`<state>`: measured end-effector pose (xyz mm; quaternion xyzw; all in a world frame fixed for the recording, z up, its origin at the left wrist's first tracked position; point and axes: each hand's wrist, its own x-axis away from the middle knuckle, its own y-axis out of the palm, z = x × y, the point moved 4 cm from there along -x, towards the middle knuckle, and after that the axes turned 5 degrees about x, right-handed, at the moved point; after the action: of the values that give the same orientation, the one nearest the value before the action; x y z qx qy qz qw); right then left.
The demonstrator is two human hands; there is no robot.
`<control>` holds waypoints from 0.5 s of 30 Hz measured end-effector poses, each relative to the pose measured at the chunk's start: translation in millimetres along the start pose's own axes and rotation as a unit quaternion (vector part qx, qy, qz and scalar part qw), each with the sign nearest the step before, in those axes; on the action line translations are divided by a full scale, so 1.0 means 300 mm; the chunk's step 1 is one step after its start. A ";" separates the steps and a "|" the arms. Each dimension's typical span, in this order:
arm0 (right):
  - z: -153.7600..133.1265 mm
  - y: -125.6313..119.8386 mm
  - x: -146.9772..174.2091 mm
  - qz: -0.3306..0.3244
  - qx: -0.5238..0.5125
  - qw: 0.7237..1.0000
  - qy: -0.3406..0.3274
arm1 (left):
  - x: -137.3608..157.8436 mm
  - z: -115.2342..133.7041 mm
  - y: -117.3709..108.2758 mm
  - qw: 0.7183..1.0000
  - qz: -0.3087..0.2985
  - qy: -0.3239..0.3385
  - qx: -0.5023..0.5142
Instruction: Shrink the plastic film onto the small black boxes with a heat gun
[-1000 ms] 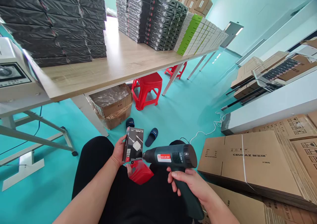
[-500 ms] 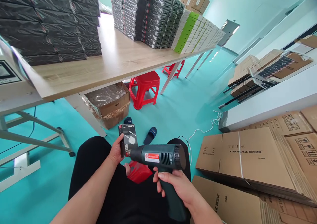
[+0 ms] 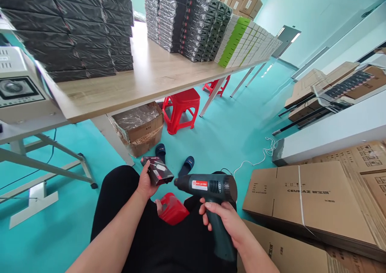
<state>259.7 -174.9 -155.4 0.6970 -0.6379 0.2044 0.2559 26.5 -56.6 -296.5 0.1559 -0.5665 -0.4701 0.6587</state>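
Head view from where I'm standing: one box (image 3: 158,170) is being worked on right now, and I'd call it midway. It's up in the air just left of the gun (image 3: 211,188), with the near end by the nozzle (image 3: 177,182). Looks almost touching, but honestly can't tell from this angle.

Left grip (image 3: 146,184) is pinching the box along its side, thumb up on the edge. Right grip (image 3: 221,214) is wrapped around the gun, can't make out what the trigger is doing.

How far along? My guess is loads are done: there are piles of black packs (image 3: 93,35) in shiny film on the desk (image 3: 144,78), beyond the gun and to its left. No clue whether the white boxes (image 3: 253,42) farther past the gun count. This one isn't on the desk yet, so at least setting it down seems left.

As for looks: dark, slim, tilted, glossy, white picture on the face, bits of red on it. Print's too small to read, and I can't tell if its film is tight.
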 end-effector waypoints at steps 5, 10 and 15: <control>-0.012 0.062 0.008 -0.054 -0.026 0.998 -0.032 | -0.033 -0.018 -0.030 0.999 0.007 -0.032 -0.012; -0.024 0.039 -0.013 0.003 -0.006 0.999 -0.032 | -0.041 -0.032 -0.061 0.995 0.018 -0.094 -0.030; -0.023 0.056 -0.007 -0.039 0.001 0.999 -0.036 | -0.049 -0.024 -0.057 0.997 -0.011 -0.075 -0.030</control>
<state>242.9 -169.8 -149.6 0.7282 -0.6193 0.1693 0.2397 26.5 -56.0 -320.0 0.1063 -0.5984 -0.5044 0.6134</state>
